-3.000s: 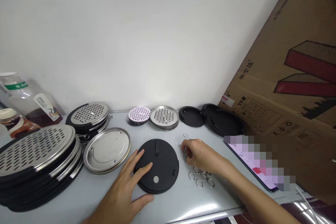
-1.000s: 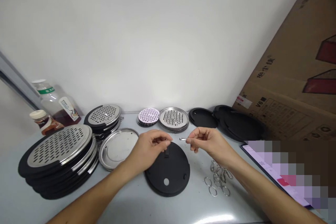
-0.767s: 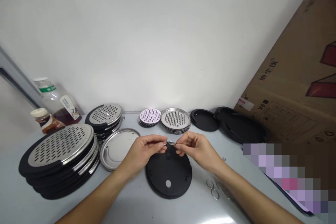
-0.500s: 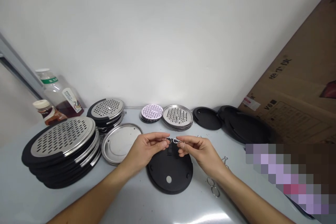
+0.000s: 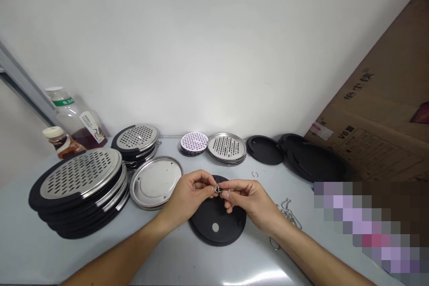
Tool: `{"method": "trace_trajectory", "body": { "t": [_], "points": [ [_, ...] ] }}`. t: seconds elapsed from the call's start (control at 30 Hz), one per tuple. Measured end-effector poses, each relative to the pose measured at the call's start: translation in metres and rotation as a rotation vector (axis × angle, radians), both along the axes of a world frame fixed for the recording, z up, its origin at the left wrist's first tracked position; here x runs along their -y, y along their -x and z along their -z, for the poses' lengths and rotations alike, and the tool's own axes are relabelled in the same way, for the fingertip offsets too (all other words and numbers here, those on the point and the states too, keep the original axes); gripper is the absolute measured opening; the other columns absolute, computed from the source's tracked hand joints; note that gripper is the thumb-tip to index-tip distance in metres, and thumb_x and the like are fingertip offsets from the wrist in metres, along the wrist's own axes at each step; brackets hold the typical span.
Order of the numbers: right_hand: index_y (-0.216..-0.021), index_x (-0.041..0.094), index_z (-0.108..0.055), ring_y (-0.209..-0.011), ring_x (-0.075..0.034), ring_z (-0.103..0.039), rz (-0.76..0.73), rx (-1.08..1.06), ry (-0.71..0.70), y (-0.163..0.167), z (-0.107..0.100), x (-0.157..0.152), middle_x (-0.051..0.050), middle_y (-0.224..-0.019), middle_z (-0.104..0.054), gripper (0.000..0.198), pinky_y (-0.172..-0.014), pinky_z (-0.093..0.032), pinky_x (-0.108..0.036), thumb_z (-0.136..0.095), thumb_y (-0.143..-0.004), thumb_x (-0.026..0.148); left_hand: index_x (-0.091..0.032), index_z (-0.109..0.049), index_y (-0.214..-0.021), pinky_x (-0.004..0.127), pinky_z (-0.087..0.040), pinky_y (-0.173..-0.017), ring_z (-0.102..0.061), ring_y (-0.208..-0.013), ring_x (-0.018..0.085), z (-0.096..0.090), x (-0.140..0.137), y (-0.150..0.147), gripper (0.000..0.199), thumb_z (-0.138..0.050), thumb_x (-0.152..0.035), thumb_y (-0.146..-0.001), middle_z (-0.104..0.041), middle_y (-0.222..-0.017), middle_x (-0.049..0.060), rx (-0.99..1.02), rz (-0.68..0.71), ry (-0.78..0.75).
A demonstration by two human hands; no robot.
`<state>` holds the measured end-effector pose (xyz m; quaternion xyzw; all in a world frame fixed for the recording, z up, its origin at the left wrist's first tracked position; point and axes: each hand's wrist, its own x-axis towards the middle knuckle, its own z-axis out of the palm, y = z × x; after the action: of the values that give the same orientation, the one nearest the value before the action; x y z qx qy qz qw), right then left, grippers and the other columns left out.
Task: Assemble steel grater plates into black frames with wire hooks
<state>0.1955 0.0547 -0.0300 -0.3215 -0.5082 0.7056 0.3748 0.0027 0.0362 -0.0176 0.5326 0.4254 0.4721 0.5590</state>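
My left hand point(image 5: 194, 194) is closed, pinching a small metal ring point(image 5: 216, 189) between thumb and forefinger. From the other side, my right hand point(image 5: 250, 196) pinches a small metal snap hook, mostly covered by the fingertips. Ring and hook meet between the two hands; whether they are linked, I cannot tell. Beneath the hands a round black disc point(image 5: 214, 237) lies on the table, with a pale round spot point(image 5: 215, 227) near its front edge. A shallow round metal plate point(image 5: 156, 179) rests just left of it.
Stacked perforated plates with black rims point(image 5: 80, 176) stand at left, near two bottles point(image 5: 82, 125). Along the wall sit a pink perforated disc point(image 5: 194, 142), silver grater plates point(image 5: 227, 146) and black discs point(image 5: 264, 149). Metal hooks and rings point(image 5: 290, 214) lie by my right forearm, beside a cardboard box point(image 5: 375, 111).
My hands have come together and slightly lower, bringing the ring and the snap hook from apart to touching or overlapping. My right forearm has shifted, showing more of the loose hooks.
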Motion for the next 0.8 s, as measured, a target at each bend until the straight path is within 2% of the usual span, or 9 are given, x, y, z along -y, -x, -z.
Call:
{"method": "trace_trajectory", "body": {
  "t": [0.17,0.3,0.43,0.5,0.53,0.6,0.67,0.7,0.8],
  "points": [
    [-0.094,0.016,-0.076,-0.058,-0.01,-0.064,0.035,0.015,-0.015,0.003,-0.001,0.002,-0.003,-0.072,-0.073,0.026,-0.059,-0.055,-0.023,-0.082,-0.073,0.032,-0.016,-0.067,-0.082,0.025,-0.051,-0.072,-0.064,-0.075,0.014,0.0,0.001,-0.002,0.006,-0.069,-0.021,-0.082,-0.067,-0.075,0.0,-0.029,0.003,-0.011],
    [-0.087,0.015,-0.074,-0.059,-0.013,-0.068,0.028,0.014,0.049,0.003,0.001,0.002,-0.005,-0.073,-0.074,0.026,-0.058,-0.057,-0.025,-0.085,-0.069,0.031,-0.016,-0.063,-0.082,0.024,-0.048,-0.069,-0.061,-0.07,0.012,-0.003,0.001,-0.004,0.006,-0.069,-0.019,-0.08,-0.064,-0.073,-0.002,0.02,0.047,0.028],
    [-0.082,0.015,-0.074,-0.055,-0.011,-0.064,0.02,0.077,0.05,0.003,0.001,0.001,-0.003,-0.067,-0.072,0.024,-0.057,-0.055,-0.024,-0.085,-0.068,0.032,-0.016,-0.064,-0.081,0.023,-0.046,-0.068,-0.058,-0.067,0.01,-0.008,0.003,-0.005,0.005,-0.068,-0.016,-0.078,-0.062,-0.07,-0.003,0.04,0.068,0.065],
    [-0.083,0.017,-0.075,-0.054,-0.011,-0.062,0.036,0.155,-0.047,0.003,0.0,0.004,-0.002,-0.068,-0.071,0.02,-0.058,-0.054,-0.025,-0.081,-0.072,0.032,-0.016,-0.065,-0.08,0.022,-0.044,-0.067,-0.056,-0.065,0.01,-0.008,0.004,-0.005,0.003,-0.066,-0.014,-0.079,-0.06,-0.067,-0.004,0.012,0.071,0.069],
    [-0.084,0.018,-0.075,-0.057,-0.012,-0.063,0.046,0.209,-0.145,0.004,-0.001,0.006,-0.003,-0.072,-0.071,0.016,-0.06,-0.054,-0.027,-0.078,-0.076,0.031,-0.016,-0.067,-0.08,0.022,-0.044,-0.066,-0.056,-0.065,0.01,-0.009,0.004,-0.005,0.004,-0.064,-0.013,-0.079,-0.06,-0.066,-0.004,-0.006,0.072,0.068],
    [-0.088,0.021,-0.076,-0.07,-0.016,-0.066,0.083,0.328,-0.411,0.004,-0.002,0.01,-0.005,-0.083,-0.071,0.011,-0.067,-0.054,-0.029,-0.07,-0.083,0.027,-0.016,-0.069,-0.079,0.022,-0.043,-0.067,-0.055,-0.066,0.011,-0.008,0.004,-0.005,0.009,-0.061,-0.012,-0.079,-0.06,-0.067,-0.003,-0.038,0.069,0.065],
    [-0.095,0.023,-0.076,-0.081,-0.018,-0.066,0.118,0.424,-0.658,0.005,-0.001,0.014,-0.006,-0.091,-0.07,0.016,-0.074,-0.052,-0.03,-0.062,-0.089,0.022,-0.016,-0.071,-0.078,0.023,-0.044,-0.07,-0.056,-0.068,0.011,-0.008,0.005,-0.005,0.012,-0.06,-0.011,-0.078,-0.062,-0.071,-0.002,-0.056,0.056,0.063],
    [-0.099,0.024,-0.075,-0.083,-0.019,-0.065,0.128,0.452,-0.736,0.005,-0.001,0.015,-0.007,-0.093,-0.07,0.019,-0.075,-0.052,-0.03,-0.059,-0.09,0.02,-0.016,-0.071,-0.079,0.024,-0.045,-0.071,-0.057,-0.069,0.011,-0.007,0.005,-0.005,0.013,-0.06,-0.011,-0.078,-0.063,-0.073,-0.002,-0.059,0.048,0.062],
    [-0.106,0.024,-0.073,-0.08,-0.019,-0.064,0.151,0.478,-0.781,0.004,0.0,0.017,-0.008,-0.092,-0.069,0.023,-0.073,-0.051,-0.03,-0.054,-0.094,0.022,-0.017,-0.073,-0.085,0.025,-0.046,-0.075,-0.06,-0.073,0.013,-0.008,0.005,-0.005,0.016,-0.059,-0.012,-0.079,-0.065,-0.079,0.0,-0.053,0.038,0.072]
  ]
}}
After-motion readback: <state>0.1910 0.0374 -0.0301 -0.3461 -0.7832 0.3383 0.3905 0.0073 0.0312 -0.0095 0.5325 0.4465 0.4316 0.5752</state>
